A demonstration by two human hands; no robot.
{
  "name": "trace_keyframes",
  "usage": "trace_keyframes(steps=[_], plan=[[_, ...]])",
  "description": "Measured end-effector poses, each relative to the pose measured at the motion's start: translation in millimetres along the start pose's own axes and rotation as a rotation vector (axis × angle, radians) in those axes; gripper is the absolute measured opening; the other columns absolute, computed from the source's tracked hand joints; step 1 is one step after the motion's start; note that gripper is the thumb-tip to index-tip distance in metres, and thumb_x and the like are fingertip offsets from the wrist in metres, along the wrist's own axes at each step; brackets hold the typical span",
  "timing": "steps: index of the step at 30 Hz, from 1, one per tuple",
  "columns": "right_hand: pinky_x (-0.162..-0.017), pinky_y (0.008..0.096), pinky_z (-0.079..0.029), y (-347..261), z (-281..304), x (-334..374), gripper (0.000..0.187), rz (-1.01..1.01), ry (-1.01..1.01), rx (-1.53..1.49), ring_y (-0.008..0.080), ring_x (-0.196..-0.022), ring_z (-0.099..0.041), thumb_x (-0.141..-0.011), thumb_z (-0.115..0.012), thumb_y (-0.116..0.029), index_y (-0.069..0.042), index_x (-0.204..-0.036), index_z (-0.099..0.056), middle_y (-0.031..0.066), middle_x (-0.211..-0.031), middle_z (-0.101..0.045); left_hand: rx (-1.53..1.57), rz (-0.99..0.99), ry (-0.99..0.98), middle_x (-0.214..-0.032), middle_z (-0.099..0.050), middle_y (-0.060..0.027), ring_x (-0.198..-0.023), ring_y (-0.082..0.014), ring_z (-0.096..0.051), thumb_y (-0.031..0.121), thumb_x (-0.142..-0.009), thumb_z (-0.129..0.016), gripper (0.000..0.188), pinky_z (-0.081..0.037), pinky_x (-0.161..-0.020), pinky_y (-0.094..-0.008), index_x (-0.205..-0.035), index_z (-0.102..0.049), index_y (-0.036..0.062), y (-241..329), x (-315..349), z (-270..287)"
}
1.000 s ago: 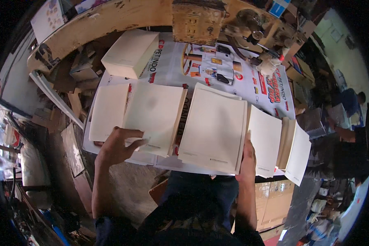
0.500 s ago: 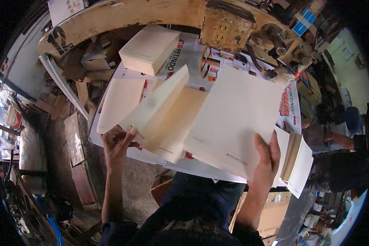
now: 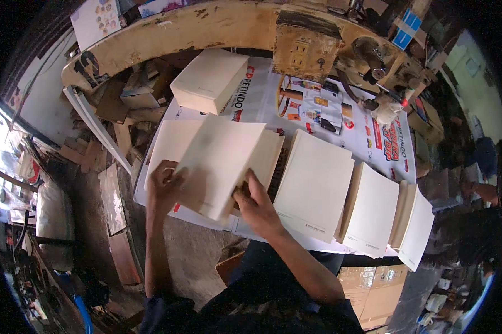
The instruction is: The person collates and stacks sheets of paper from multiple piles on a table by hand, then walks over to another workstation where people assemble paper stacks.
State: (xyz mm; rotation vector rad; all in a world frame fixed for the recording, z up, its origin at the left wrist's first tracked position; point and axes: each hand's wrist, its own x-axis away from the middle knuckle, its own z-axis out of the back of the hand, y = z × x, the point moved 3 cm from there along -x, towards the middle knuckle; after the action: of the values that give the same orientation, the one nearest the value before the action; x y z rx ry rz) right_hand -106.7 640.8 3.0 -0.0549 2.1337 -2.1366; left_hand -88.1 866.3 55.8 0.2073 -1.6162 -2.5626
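1. Paper bundle [image 3: 220, 158], cream-white and slightly bowed, is raised at a tilt between the 2 hands, overlapping the left paper pile [image 3: 167, 139] and part of an opened pile [image 3: 271, 158] beneath it.
2. The left hand [image 3: 166, 179] is at the bundle's left edge, thumb lying over the paper and fingers curled beside it; its grip is clamped on that edge.
3. The right hand [image 3: 252, 201] reaches across from the lower right, thumb and index finger touching the bundle's right edge near the bottom; whether its grip has closed on the paper, I cannot tell.
4. The bundle's lower corner is blurred, so its sheets cannot be counted.
5. To the right, 3 more piles stand in a row on the banner-covered tabletop [image 3: 358, 146]: a broad middle pile [image 3: 315, 183], a narrower pile [image 3: 372, 206] just beside it, and an end pile [image 3: 418, 225] sloping down at the right edge.
6. Farther back, a thick paper block [image 3: 209, 80] sits at the tabletop's left side.
7. Behind everything curves a worn, cream-painted machine beam [image 3: 206, 34], with a boxy control panel [image 3: 305, 49] attached.
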Motion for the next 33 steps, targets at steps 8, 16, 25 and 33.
trace_keyframes(steps=[8, 16, 25, 33], plan=[[-0.086, 0.0387, -0.053, -264, 99, 69, 0.034, 0.567, -0.234, 1.031, 0.0268, -0.1, -0.065, -0.082, -0.066, -0.009, -0.008, -0.115, -0.063, 0.0192, -0.117, -0.062, -0.09, 0.088, 0.176, -0.121, -0.056, -0.0206, -0.104, -0.0291, -0.056, 0.038, -0.082, -0.076, 0.07, -0.048, -0.088, -0.0446, -0.133, -0.046, 0.0014, -203, -58, 129], [-0.081, 0.0356, -0.053, -287, 153, 129, 0.027, 0.567, 0.066, 1.35, 0.0223, -0.089, -0.065, -0.081, -0.064, -0.016, -0.007, -0.106, -0.067, 0.0159, -0.108, -0.065, -0.445, 0.038, 0.168, -0.122, -0.055, -0.0204, -0.103, -0.0315, -0.056, 0.038, -0.083, -0.075, 0.068, -0.048, -0.087, -0.0437, -0.131, -0.046, -0.0004, -137, -56, 119], [-0.077, 0.0319, -0.052, -262, 179, 204, 0.029, 0.733, 0.247, 1.835, 0.018, -0.077, -0.065, -0.082, -0.061, -0.026, -0.006, -0.1, -0.07, 0.0096, -0.1, -0.067, -0.368, -0.229, -0.005, -0.128, -0.051, -0.022, -0.113, -0.0312, -0.053, 0.039, -0.083, -0.073, 0.07, -0.047, -0.093, -0.0423, -0.133, -0.043, 0.0006, 41, -41, -34], [-0.069, 0.0287, -0.048, -286, 170, 206, 0.012, 0.981, 0.855, 1.204, 0.0144, -0.075, -0.06, -0.085, -0.057, -0.014, -0.004, -0.085, -0.064, 0.003, -0.077, -0.058, -0.253, -0.673, -0.325, -0.112, -0.057, -0.0162, -0.101, -0.0272, -0.057, 0.023, -0.08, -0.071, 0.047, -0.048, -0.085, -0.0387, -0.117, -0.054, 0.0017, 148, 30, -170]])
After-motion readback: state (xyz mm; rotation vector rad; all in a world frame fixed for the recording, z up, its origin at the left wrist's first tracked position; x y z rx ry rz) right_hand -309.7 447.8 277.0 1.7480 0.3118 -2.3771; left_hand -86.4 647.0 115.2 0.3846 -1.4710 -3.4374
